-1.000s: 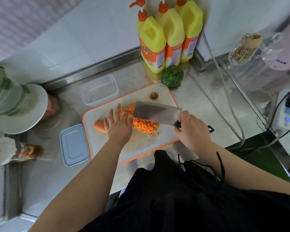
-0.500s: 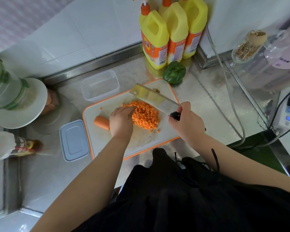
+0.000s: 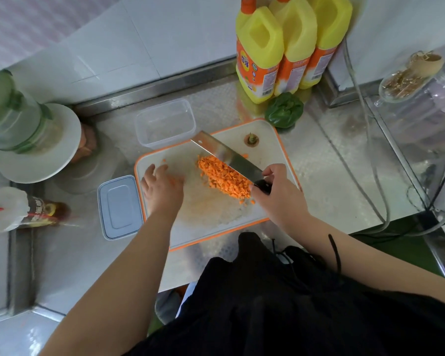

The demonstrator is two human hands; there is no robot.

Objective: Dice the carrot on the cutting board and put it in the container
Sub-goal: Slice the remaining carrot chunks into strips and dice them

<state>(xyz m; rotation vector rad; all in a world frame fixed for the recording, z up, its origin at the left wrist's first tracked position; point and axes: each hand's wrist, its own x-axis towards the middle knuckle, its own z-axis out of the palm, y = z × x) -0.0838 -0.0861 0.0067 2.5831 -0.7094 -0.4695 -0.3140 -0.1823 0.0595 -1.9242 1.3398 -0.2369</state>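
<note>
Diced carrot pile (image 3: 222,179) runs diagonally on the cutting board (image 3: 211,222), alongside the cleaver (image 3: 226,156). Right hand (image 3: 280,195) grips the cleaver handle; left hand (image 3: 162,187) lies on the board, its finger state unclear. Steel counter (image 3: 70,253), tiled wall.

Right hand (image 3: 280,196) gripping cleaver (image 3: 226,156) against diced carrot (image 3: 224,179), left hand (image 3: 162,187) on cutting board (image 3: 216,217)

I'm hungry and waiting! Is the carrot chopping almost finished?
Mostly chopped: a pile of small orange carrot cubes sits on the white, orange-rimmed cutting board. The right hand holds the steel cleaver against the pile; the left hand covers a leftover carrot piece. The clear plastic container is empty, so filling it remains.
</note>
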